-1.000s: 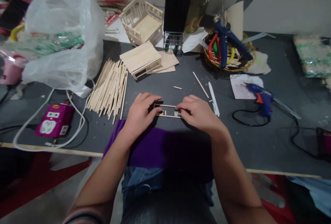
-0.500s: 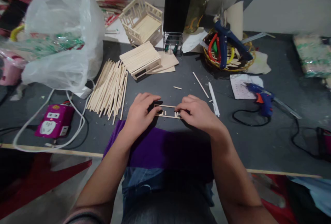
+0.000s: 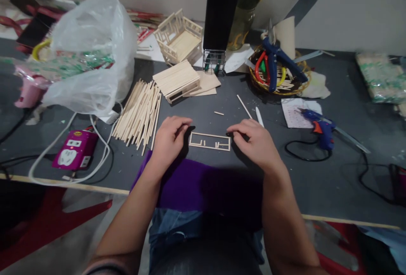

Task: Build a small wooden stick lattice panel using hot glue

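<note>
Mid-picture: left hand and right hand half-curled, fingers slightly parted, no hold seen; between them, flat rectangular pale-wood frame on dark grey table. Short pale wooden sticks inside, bonding unclear; if loose, fingertip brush could skew them. Right of picture: blue glue gun with orange trigger; snagged black cord might drag it

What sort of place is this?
Probably a craft workbench: a pile of thin wooden sticks, a blue glue gun and a small stick frame between the hands all lie on the dark tabletop.
</note>
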The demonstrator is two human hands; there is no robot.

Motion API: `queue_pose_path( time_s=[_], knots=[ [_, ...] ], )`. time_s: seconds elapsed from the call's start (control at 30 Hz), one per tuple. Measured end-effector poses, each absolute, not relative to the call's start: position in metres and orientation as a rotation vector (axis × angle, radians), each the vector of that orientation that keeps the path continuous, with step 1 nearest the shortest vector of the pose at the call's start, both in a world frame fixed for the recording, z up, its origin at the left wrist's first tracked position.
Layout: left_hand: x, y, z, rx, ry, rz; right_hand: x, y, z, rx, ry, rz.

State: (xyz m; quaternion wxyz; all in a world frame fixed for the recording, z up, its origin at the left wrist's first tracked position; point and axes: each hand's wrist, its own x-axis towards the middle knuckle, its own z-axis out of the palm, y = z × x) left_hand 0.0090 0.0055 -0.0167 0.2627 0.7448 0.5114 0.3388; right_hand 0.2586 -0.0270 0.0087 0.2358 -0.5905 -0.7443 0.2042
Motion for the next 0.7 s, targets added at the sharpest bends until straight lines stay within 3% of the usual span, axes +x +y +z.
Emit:
queue_pose_path(
  time_s=[0.17, 0.4, 0.7],
  knots=[
    [0.001, 0.010, -0.022, 1.826, 1.409, 0.912, 0.263, -0.042, 0.005, -1.757, -1.893, 0.555],
    [-0.006, 0.007, -0.013, 1.977, 1.176, 0.499, 0.260, -0.058, -0.004, -1.778, -2.026, 0.753],
    [-0.006, 0.008, -0.016, 2.061, 1.194, 0.464, 0.253, -0.058, -0.010, -1.789, -2.069, 0.689]
  ],
)
